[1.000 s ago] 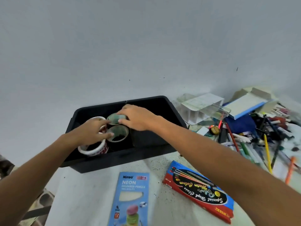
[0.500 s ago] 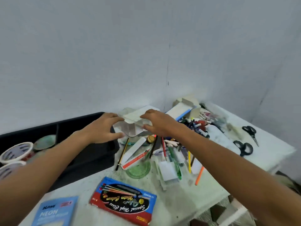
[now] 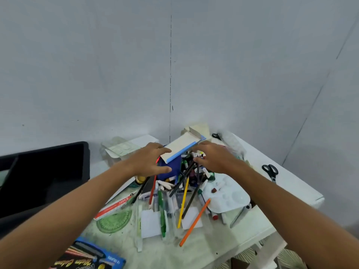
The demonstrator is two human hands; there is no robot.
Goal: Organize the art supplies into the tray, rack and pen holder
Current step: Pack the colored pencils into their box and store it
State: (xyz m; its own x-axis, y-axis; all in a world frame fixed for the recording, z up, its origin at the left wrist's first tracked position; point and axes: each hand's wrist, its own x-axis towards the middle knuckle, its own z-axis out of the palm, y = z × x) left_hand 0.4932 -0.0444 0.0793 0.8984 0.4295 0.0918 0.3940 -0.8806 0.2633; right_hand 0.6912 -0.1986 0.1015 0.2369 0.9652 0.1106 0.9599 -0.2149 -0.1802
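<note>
Black tray [image 3: 48,171], green protractor [image 3: 114,220], orange pencil [image 3: 194,223], yellow pencil [image 3: 183,202], black scissors [image 3: 270,171].

I've left the tape rolls in the black bin [image 3: 44,171] and swung right. My left hand [image 3: 150,162] has moved off the clear organizer [image 3: 124,150] and now spreads at the blue box [image 3: 171,169]. My right hand [image 3: 213,160] has shifted right, hovering over the pen pile [image 3: 190,171].

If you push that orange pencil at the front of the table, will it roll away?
Probably a little: the orange pencil looks thin, stiff and light, lying flat near the table's front edge. It may roll or slide easily, though its far end touches other pens, which could stop it.
</note>
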